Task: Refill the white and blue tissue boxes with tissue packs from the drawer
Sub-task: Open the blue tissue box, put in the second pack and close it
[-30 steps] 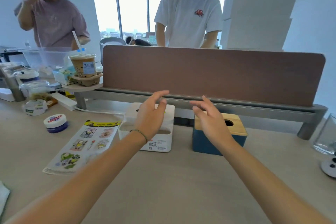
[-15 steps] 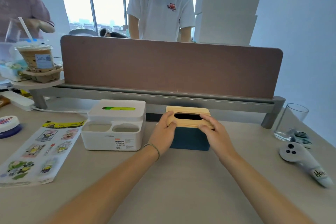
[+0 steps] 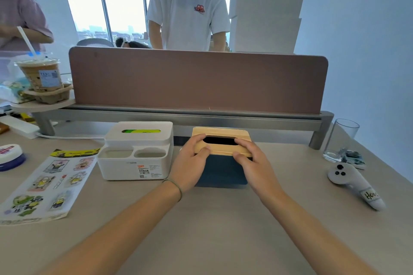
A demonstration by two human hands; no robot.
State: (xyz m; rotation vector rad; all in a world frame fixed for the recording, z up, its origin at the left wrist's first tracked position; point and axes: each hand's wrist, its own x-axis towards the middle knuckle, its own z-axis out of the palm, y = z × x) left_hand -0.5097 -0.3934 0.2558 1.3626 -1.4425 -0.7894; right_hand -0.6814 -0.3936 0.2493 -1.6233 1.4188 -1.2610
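The blue tissue box [image 3: 221, 172] stands mid-desk with a wooden lid [image 3: 221, 133] that has a dark oval slot. My left hand [image 3: 190, 163] grips the lid's left end, thumb on its front edge. My right hand [image 3: 254, 163] grips the right end the same way. The lid looks slightly raised at the front. To the left stands the white tissue box [image 3: 138, 152]; something green shows through its top slot, and two small compartments sit in front. No drawer or tissue pack is in view.
A brown divider panel [image 3: 196, 80] on a grey rail runs behind the boxes. A sticker sheet [image 3: 44, 185] and a round tin [image 3: 10, 156] lie left. A glass [image 3: 342, 138] and a white controller [image 3: 355, 183] are right. A drink cup [image 3: 42, 73] stands far left. Two people stand beyond the divider.
A second ago both hands hovered open above the boxes. They then closed on the blue box's wooden lid, and my view has moved closer and to the right.
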